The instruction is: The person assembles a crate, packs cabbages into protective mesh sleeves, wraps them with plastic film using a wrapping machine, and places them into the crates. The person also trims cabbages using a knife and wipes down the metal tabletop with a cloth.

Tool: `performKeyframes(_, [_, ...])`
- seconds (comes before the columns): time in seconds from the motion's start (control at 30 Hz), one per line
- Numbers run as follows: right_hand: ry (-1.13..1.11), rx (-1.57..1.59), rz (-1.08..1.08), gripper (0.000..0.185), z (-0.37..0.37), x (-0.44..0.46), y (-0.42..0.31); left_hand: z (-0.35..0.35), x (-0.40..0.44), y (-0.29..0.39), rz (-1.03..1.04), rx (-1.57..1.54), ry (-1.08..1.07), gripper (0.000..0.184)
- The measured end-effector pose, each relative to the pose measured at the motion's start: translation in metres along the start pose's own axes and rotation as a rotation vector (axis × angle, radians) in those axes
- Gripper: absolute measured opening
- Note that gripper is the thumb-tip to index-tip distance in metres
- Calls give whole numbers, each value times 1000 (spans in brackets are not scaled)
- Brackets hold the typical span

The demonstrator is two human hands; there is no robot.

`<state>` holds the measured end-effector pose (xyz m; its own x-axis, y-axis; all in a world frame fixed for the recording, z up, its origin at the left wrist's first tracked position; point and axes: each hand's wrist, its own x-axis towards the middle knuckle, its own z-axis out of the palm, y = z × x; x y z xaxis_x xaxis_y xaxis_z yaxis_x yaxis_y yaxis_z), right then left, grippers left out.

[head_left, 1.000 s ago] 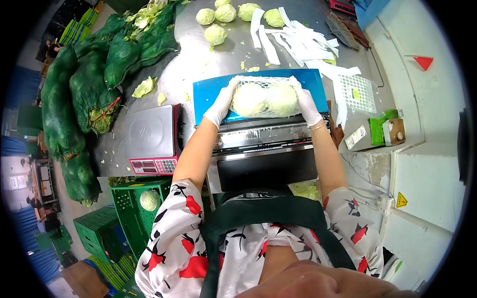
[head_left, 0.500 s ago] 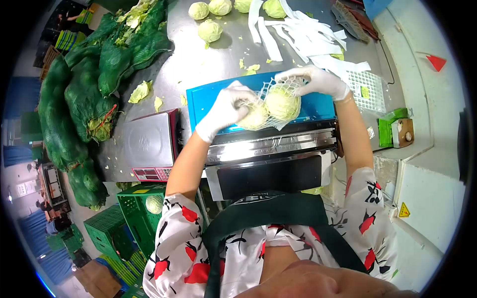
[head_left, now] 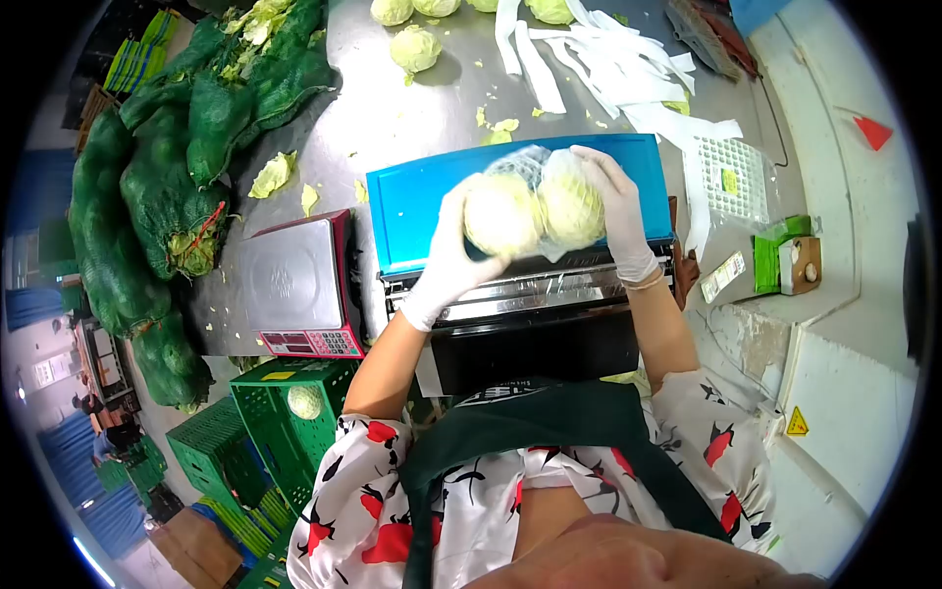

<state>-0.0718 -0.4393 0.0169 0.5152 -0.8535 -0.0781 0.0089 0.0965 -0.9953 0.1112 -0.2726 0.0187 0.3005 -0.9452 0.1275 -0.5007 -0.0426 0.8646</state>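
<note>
Two pale green cabbages are held side by side above a blue tray (head_left: 402, 221). My gloved left hand (head_left: 453, 257) is closed around the outer side of the left cabbage (head_left: 502, 218), thumb beneath it. On the other side, my gloved right hand (head_left: 620, 206) grips the right cabbage (head_left: 572, 208), fingers over its top. White foam netting (head_left: 523, 165) shows behind and between them and over the right cabbage; motion blur hides how far it covers the left one. Below them sits a machine with a shiny metal front (head_left: 530, 285).
A scale (head_left: 289, 280) stands left of the tray. Green mesh sacks (head_left: 172, 201) line the table's left side. Loose cabbages (head_left: 415, 49) and white netting strips (head_left: 599, 64) lie at the back. A green crate (head_left: 270, 422) stands lower left, and a perforated white sheet (head_left: 731, 182) lies right.
Both hands have gone from the netting at the top to the outer sides of the cabbages. The left cabbage, partly hidden before, now shows plainly beside the right one.
</note>
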Motion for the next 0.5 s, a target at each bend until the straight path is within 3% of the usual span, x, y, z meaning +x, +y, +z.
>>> performKeyframes(0.03, [-2, -26, 3, 34, 0, -6, 2, -1, -6, 7, 75, 74, -42, 104])
performKeyframes(0.13, [36, -147, 12, 31, -7, -9, 23, 10, -11, -2, -93, -22, -90, 102])
performKeyframes(0.23, [15, 124, 211, 33, -8, 4, 16, 9, 7, -19, -150, -64, -181, 101])
performKeyframes(0.27, [-35, 34, 109, 36, -11, 3, 14, 5, 9, -22, -171, -118, -212, 102])
performKeyframes(0.3, [-31, 76, 269, 40, -11, 6, 11, 3, 10, -23, -186, -167, -238, 103])
performKeyframes(0.33, [-31, 88, 249, 41, -12, 1, 1, 0, 9, -19, -184, -97, -246, 106])
performKeyframes(0.43, [105, -18, 31, 43, -27, -14, 8, -6, -14, -15, -81, 28, -100, 111])
performKeyframes(0.5, [288, -146, -47, 44, -36, -34, 3, -22, -43, -9, -159, -169, 78, 97])
